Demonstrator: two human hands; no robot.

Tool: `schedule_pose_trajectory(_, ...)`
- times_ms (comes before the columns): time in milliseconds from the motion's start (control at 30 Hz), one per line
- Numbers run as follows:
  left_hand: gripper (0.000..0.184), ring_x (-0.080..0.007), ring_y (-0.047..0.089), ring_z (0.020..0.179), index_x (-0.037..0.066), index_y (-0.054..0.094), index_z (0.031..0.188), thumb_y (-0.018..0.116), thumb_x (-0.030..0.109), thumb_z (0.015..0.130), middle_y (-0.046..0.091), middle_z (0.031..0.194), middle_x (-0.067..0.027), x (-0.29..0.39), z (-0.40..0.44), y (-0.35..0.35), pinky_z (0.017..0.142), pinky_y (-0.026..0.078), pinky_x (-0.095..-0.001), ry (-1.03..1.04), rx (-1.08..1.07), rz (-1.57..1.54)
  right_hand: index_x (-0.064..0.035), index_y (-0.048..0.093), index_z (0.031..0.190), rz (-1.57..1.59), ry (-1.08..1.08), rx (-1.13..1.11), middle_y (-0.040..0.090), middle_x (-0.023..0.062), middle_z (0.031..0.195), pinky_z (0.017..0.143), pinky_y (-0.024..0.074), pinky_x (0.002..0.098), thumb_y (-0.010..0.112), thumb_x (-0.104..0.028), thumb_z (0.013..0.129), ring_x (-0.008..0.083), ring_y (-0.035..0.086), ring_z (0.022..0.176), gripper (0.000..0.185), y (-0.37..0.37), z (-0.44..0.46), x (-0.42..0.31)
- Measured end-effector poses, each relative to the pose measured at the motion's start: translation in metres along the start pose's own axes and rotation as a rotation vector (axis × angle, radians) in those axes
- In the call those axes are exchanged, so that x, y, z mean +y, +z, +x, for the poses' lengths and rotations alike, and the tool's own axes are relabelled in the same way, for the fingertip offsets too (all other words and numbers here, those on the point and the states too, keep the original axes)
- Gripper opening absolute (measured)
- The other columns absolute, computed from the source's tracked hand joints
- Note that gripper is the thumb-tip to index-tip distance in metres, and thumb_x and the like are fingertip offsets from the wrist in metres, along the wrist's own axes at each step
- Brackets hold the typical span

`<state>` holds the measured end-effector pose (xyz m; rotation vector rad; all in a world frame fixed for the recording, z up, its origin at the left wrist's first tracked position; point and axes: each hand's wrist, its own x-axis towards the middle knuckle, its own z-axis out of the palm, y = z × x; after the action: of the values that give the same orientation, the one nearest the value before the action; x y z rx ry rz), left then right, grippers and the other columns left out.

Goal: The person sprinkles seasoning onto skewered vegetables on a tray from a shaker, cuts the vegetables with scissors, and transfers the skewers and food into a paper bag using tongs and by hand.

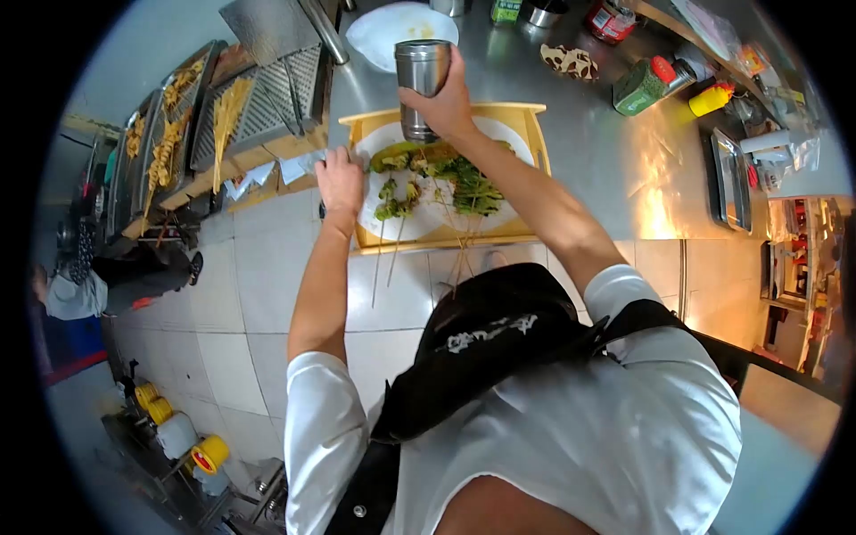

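Counter (588, 134): grey metal is stretching under your work, with jars and containers standing along its far and right sides.
Apron (499, 299): you are wearing black, with white script showing on it; the letters are blurring too much to read.
Yellow tray (538, 138): it is lying at the near edge of the counter, carrying something round and white beneath the food.
White bowl (374, 40): it is sitting beyond the yellow tray, just beside the shaker's top as you are seeing it.
Skewered greens (477, 192): they are lying on the yellow tray, below and between your two hands, their sticks poking out past its near rim.
Right grip (441, 107): you are clasping the shaker around its middle.
Left grip (341, 183): your fingers are curling at the yellow tray's left side; you cannot tell whether they are pinching anything.
Shaker (423, 62): the metal cylinder is standing roughly upright inside your right grip, its lower end sitting near the far greens; contact is not showing clearly.
Red-lidded jar (637, 89): it is holding something green, right of the yellow tray.
Red jar (611, 20): it is bearing a white label, its print showing too small to read.
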<state>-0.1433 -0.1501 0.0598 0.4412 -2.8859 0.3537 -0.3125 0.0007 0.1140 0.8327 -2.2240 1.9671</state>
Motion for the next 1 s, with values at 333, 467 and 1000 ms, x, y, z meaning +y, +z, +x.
schedule_pose_trajectory(333,0.005,-0.0214,0.052,0.091,0.015,0.064,0.080,0.060,0.015,0.077,0.054,0.088,-0.0014,0.004,0.003,-0.018,0.078,0.037,-0.0384,0.127,0.194,-0.149,0.0008,0.018,0.139,0.219,0.177,0.152,0.049,0.0171,0.119,0.087,0.0490,0.0354,0.078,-0.011,0.068,0.0230,0.055,0.104,0.094,-0.077,-0.003,0.004)
schedule_pose_trajectory(467,0.005,-0.0212,0.051,0.089,0.015,0.063,0.079,0.060,0.013,0.076,0.054,0.088,-0.0012,0.021,0.025,-0.063,0.080,0.037,-0.0386,0.214,0.282,-0.219,-0.0011,0.022,0.137,0.295,0.310,0.211,0.052,0.0137,0.112,0.083,0.0506,0.0361,0.080,-0.014,0.067,0.0213,0.056,0.100,0.091,-0.122,-0.009,0.020)
schedule_pose_trajectory(1000,0.007,-0.0228,0.055,0.090,0.011,0.065,0.086,0.064,0.016,0.081,0.061,0.089,-0.0033,0.098,0.103,-0.186,0.085,0.036,-0.0394,0.381,0.258,-0.352,-0.0023,0.027,0.130,0.433,0.318,0.271,0.050,0.0147,0.112,0.079,0.0536,0.0380,0.078,-0.017,0.071,0.0227,0.057,0.097,0.079,-0.192,-0.011,0.050)
